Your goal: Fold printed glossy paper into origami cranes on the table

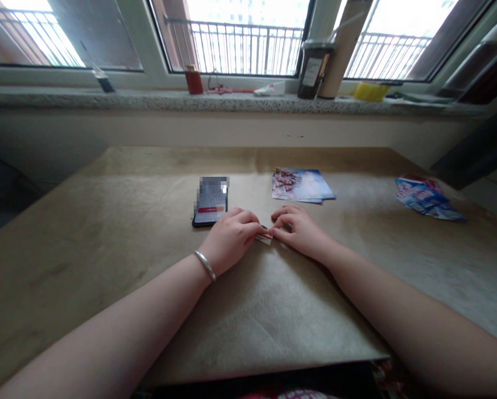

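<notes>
My left hand (230, 239), with a silver bangle at the wrist, and my right hand (300, 230) meet at the middle of the tan table (107, 244). Both have their fingers curled and pinch a small folded piece of paper (265, 238), white with a red edge, that lies against the tabletop between them. Most of the paper is hidden under the fingers. A black phone (210, 201) with a lit screen lies flat just beyond my left hand.
A stack of colourful printed sheets (301, 185) lies beyond my right hand, another stack (426, 198) at the far right. The stone windowsill (148, 100) holds a red cup (194, 81), a dark jar (312, 70), a cardboard tube and a yellow object (370, 91).
</notes>
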`<move>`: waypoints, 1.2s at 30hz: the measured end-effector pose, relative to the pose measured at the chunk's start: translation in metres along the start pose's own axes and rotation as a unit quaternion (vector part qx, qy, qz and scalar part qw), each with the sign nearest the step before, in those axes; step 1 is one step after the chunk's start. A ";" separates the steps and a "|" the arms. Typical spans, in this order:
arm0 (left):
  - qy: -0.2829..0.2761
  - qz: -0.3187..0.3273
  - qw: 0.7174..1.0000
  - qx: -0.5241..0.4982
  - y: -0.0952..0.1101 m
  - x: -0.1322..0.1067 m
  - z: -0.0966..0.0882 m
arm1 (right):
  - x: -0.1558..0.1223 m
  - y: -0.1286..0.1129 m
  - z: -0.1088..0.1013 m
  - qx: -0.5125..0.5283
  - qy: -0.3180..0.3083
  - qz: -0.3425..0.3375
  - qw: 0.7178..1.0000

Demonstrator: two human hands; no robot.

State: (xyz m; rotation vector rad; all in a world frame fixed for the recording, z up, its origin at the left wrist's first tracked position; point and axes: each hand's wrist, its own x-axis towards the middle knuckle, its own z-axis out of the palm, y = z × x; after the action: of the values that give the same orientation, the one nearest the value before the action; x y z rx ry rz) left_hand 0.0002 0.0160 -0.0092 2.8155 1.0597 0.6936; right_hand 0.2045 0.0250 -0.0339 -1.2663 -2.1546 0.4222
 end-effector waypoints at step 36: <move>-0.070 -0.006 0.997 -0.015 0.002 -0.002 0.000 | -0.008 -0.033 -0.023 -0.226 -0.105 -0.115 0.962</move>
State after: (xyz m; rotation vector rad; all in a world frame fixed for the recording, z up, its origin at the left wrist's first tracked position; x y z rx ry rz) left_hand -0.0006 0.0133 -0.0093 2.7829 1.0328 0.4975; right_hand 0.2001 0.0010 -0.0009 -1.2214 -2.6468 -0.0441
